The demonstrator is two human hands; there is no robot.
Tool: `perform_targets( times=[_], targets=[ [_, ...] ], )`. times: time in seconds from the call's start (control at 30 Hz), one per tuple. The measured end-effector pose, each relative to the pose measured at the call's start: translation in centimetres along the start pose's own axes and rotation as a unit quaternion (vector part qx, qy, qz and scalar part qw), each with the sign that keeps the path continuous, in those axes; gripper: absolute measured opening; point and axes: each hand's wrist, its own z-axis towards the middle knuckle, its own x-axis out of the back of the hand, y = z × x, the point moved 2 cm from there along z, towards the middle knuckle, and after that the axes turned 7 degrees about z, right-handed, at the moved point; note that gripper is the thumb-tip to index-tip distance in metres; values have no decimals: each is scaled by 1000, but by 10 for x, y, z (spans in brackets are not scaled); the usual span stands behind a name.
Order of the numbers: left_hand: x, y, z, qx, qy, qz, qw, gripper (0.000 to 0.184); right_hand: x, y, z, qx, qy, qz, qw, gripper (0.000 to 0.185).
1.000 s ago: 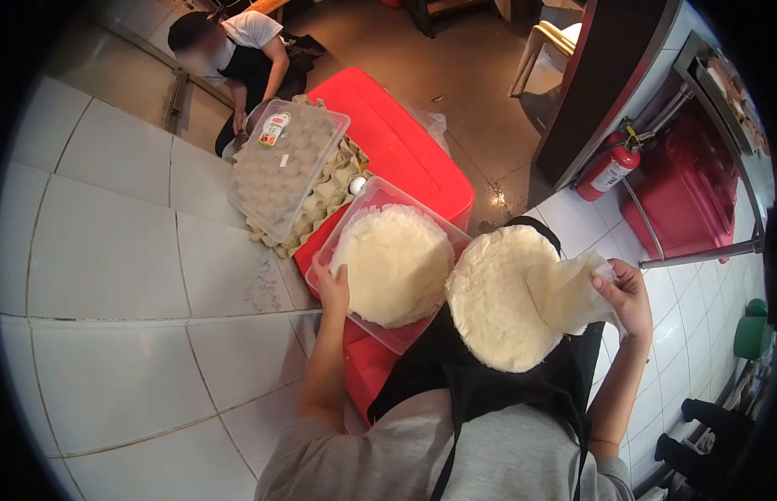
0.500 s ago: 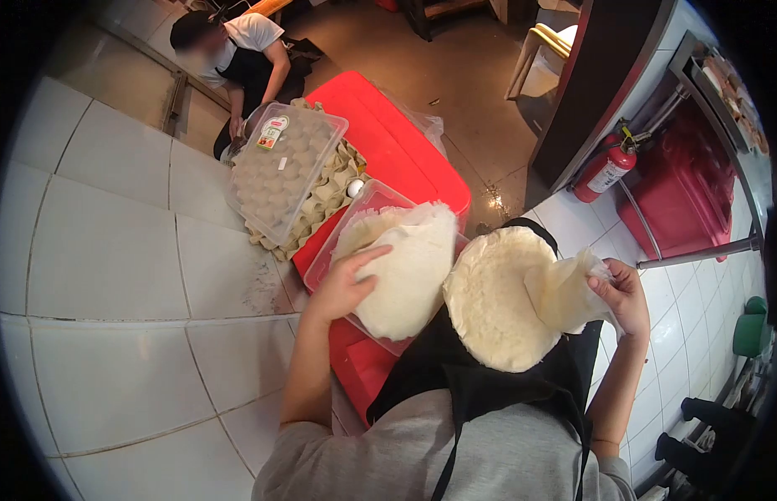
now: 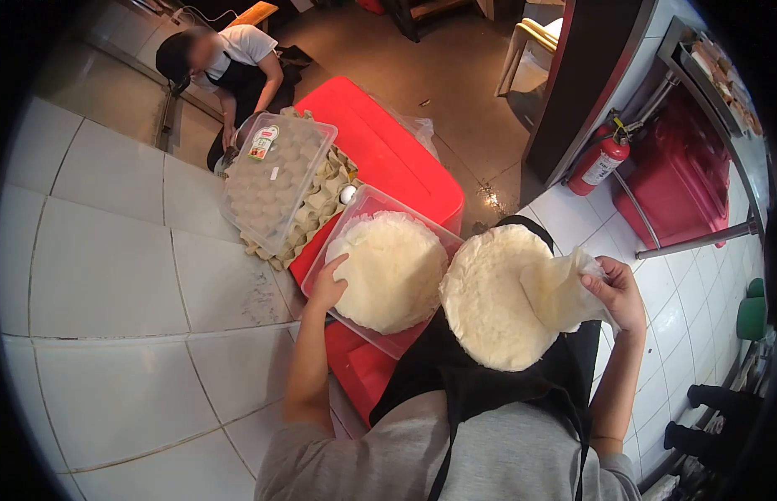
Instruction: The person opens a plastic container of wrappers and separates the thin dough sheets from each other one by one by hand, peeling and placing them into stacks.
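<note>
On my lap lies a stack of round, thin, pale wrappers (image 3: 489, 292), its right part lifted and folded back. My right hand (image 3: 620, 294) is closed on the edge of this loose wrapper (image 3: 564, 288), pinching it between thumb and fingers. To the left, a second round pile of wrappers (image 3: 393, 267) lies flat in a clear plastic container (image 3: 368, 199). My left hand (image 3: 327, 288) rests at that pile's left edge, with thumb and forefinger apart and touching it.
A red lidded box (image 3: 388, 142) stands under the container. Beside it are egg trays (image 3: 326, 196) with a clear lid (image 3: 280, 175) on top, and a white egg (image 3: 348, 194). Another person (image 3: 247, 75) crouches at the upper left. A fire extinguisher (image 3: 600, 163) stands right.
The wrapper that was draped and raised over the container now lies flat on the pile. My left hand has moved left and down to the pile's edge. My right hand keeps its hold.
</note>
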Motion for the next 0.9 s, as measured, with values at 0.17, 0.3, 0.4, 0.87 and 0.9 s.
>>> perform_targets(
  times=[0.17,0.3,0.4,0.87,0.9],
  targets=[
    [-13,4,-18,21,170,133,976,73,-5,3,5,-9,-6,-2,1000,20],
    [-36,-6,-24,203,229,247,920,75,-8,3,8,-4,-20,-16,1000,21],
    [-25,-35,-13,244,156,127,949,66,-5,4,7,-5,-17,-14,1000,21],
    [-21,45,-19,41,121,-13,992,43,-5,3,3,-2,0,1,1000,18],
    [-13,63,-19,-9,94,-5,996,44,-7,0,2,-8,3,1,1000,18]
  ],
)
